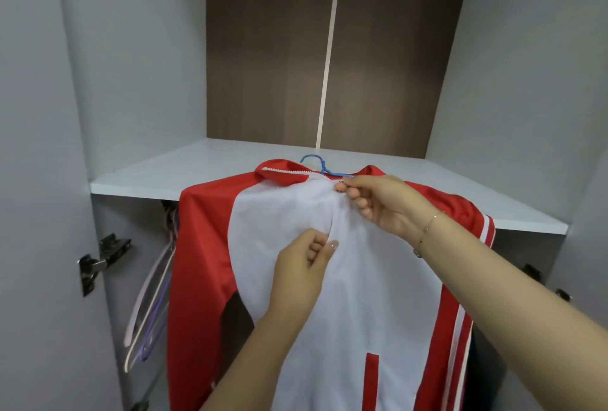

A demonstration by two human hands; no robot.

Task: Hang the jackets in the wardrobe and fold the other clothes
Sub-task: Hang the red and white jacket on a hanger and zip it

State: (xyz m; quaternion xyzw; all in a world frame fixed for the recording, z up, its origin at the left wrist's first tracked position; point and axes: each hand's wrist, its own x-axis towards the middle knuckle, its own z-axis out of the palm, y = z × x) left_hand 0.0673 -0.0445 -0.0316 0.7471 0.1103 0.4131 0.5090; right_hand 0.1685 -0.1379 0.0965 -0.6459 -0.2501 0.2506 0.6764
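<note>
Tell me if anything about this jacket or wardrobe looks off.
Nothing is damaged. The jacket sits on a blue hanger whose hook lies against the shelf edge rather than on a rail. The right hand pinches the zipper pull; the left hand holds the front.

I'm seeing right hand (381,203) pinching zipper pull (340,186) at 12 o'clock on red-white jacket (362,295), blue hanger (320,165) poking out; left hand (304,265) gripping fabric below; spare hangers (151,305) hanging at 9 o'clock.
</note>
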